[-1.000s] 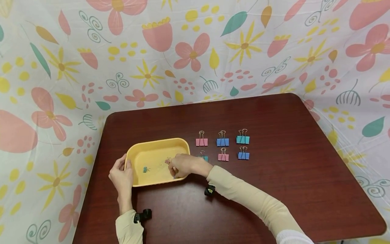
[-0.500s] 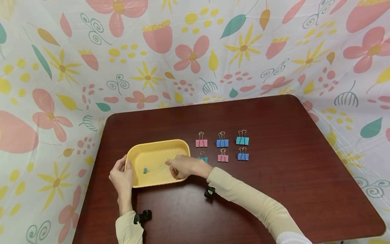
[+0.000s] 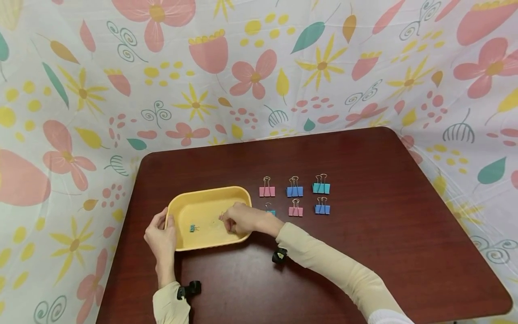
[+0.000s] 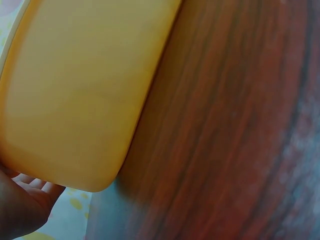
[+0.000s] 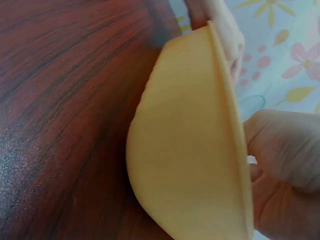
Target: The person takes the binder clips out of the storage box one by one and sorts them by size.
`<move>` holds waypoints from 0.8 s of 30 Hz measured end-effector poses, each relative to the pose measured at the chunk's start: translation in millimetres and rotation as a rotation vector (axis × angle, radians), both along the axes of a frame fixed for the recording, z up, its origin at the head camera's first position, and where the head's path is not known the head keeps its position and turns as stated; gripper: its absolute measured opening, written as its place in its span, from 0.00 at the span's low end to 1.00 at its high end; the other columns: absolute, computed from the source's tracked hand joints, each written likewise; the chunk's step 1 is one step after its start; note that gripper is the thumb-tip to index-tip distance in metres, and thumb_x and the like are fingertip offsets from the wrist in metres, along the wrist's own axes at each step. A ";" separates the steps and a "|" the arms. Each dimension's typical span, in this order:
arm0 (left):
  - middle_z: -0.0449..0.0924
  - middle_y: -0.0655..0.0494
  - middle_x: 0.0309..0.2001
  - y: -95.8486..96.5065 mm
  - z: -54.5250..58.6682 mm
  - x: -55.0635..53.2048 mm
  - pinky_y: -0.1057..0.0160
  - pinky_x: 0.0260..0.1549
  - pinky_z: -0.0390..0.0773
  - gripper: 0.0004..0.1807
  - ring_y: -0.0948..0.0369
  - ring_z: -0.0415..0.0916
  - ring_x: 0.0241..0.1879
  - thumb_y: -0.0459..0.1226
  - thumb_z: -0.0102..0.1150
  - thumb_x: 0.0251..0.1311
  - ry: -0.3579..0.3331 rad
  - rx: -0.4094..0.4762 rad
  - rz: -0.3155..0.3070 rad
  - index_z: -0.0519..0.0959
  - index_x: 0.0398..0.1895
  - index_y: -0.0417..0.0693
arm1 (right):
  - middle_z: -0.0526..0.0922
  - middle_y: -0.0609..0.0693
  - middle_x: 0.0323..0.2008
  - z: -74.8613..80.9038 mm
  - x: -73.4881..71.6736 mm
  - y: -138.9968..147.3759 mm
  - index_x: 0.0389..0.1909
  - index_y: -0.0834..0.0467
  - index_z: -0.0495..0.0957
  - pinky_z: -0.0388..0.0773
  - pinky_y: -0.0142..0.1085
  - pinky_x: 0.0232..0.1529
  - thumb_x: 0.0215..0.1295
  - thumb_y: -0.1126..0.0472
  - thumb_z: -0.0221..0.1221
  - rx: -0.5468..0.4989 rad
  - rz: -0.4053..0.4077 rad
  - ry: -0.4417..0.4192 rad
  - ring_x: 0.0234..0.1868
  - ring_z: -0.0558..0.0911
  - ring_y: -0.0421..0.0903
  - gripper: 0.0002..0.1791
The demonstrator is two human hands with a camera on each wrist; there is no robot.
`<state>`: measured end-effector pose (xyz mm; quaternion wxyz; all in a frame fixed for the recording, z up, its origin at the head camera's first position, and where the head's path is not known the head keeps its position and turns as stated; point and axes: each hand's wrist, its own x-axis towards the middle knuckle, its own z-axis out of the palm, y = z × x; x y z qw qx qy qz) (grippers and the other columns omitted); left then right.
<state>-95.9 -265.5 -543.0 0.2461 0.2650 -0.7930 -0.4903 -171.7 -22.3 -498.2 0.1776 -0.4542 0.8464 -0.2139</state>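
Note:
My left hand (image 3: 161, 231) grips the left end of a shallow yellow plastic tray (image 3: 194, 196), thumb at the rim and fingers outside. Reaching in over the tray's right end, my right hand (image 3: 242, 219) has its fingertips pinched together low over the floor, on a small blue binder clip that the fingers now hide. Just left of those knuckles, a small pink binder clip (image 3: 221, 216) shows in part. A small teal binder clip (image 3: 192, 228) lies on the tray floor toward the left. In the right wrist view the tray wall (image 5: 185, 135) stands before the curled right hand (image 5: 285, 175).
Right of the tray, binder clips stand in two rows on the dark wood table (image 3: 364, 252). The back row has pink (image 3: 267, 191), blue (image 3: 294, 192) and teal (image 3: 321, 188); the front row teal (image 3: 270, 213), pink (image 3: 295, 211) and blue (image 3: 322, 209). Flowered cloth (image 3: 251, 112) hangs behind.
The blue clip that showed at my right fingertips a second ago is out of sight in the pinch. That hand has risen slightly relative to the tray; the left hand keeps its hold.

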 end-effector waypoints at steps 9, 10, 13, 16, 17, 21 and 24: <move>0.86 0.41 0.53 -0.7 0.3 0.8 0.89 0.35 0.70 0.16 0.84 0.73 0.38 0.31 0.61 0.67 -0.004 -0.005 0.003 0.85 0.56 0.44 | 0.91 0.51 0.38 16.9 -10.9 18.0 0.36 0.61 0.87 0.81 0.24 0.43 0.64 0.75 0.61 -0.283 -0.030 -0.168 0.39 0.87 0.40 0.08; 0.86 0.41 0.53 -0.8 0.0 0.9 0.89 0.35 0.70 0.16 0.84 0.72 0.38 0.31 0.61 0.67 -0.002 -0.005 0.003 0.85 0.56 0.43 | 0.91 0.50 0.36 18.8 -12.0 20.9 0.36 0.61 0.87 0.81 0.24 0.43 0.64 0.75 0.62 -0.304 -0.038 -0.179 0.39 0.87 0.39 0.08; 0.86 0.41 0.53 -0.8 -0.5 1.3 0.89 0.36 0.70 0.16 0.85 0.72 0.37 0.31 0.61 0.67 0.001 -0.004 0.005 0.85 0.56 0.43 | 0.90 0.48 0.34 24.0 -15.6 31.5 0.35 0.59 0.87 0.82 0.25 0.42 0.64 0.72 0.64 -0.356 -0.075 -0.188 0.37 0.86 0.36 0.06; 0.86 0.42 0.53 -0.7 -0.8 1.1 0.89 0.36 0.70 0.16 0.85 0.72 0.38 0.31 0.61 0.67 -0.001 0.001 0.004 0.85 0.56 0.43 | 0.90 0.48 0.34 30.5 -19.4 44.9 0.35 0.59 0.87 0.83 0.27 0.41 0.64 0.70 0.66 -0.399 -0.101 -0.182 0.36 0.86 0.35 0.04; 0.86 0.42 0.54 -0.5 -0.6 1.0 0.89 0.36 0.70 0.16 0.84 0.72 0.38 0.31 0.61 0.67 -0.001 0.002 0.003 0.85 0.56 0.43 | 0.90 0.47 0.34 32.1 -20.9 50.0 0.35 0.58 0.87 0.83 0.27 0.41 0.64 0.69 0.66 -0.407 -0.113 -0.173 0.36 0.86 0.35 0.04; 0.86 0.42 0.54 0.4 0.9 0.8 0.89 0.36 0.70 0.16 0.66 0.82 0.44 0.31 0.61 0.67 -0.002 0.008 0.000 0.85 0.56 0.44 | 0.90 0.44 0.36 36.9 -25.2 72.1 0.35 0.56 0.88 0.84 0.28 0.42 0.65 0.67 0.67 -0.401 -0.148 -0.133 0.38 0.86 0.35 0.04; 0.86 0.42 0.54 0.7 1.7 1.4 0.89 0.36 0.71 0.16 0.62 0.82 0.46 0.32 0.61 0.68 -0.002 0.012 -0.001 0.84 0.57 0.44 | 0.89 0.42 0.35 36.3 -24.5 87.2 0.36 0.54 0.88 0.84 0.29 0.43 0.65 0.65 0.67 -0.380 -0.174 -0.127 0.38 0.86 0.35 0.03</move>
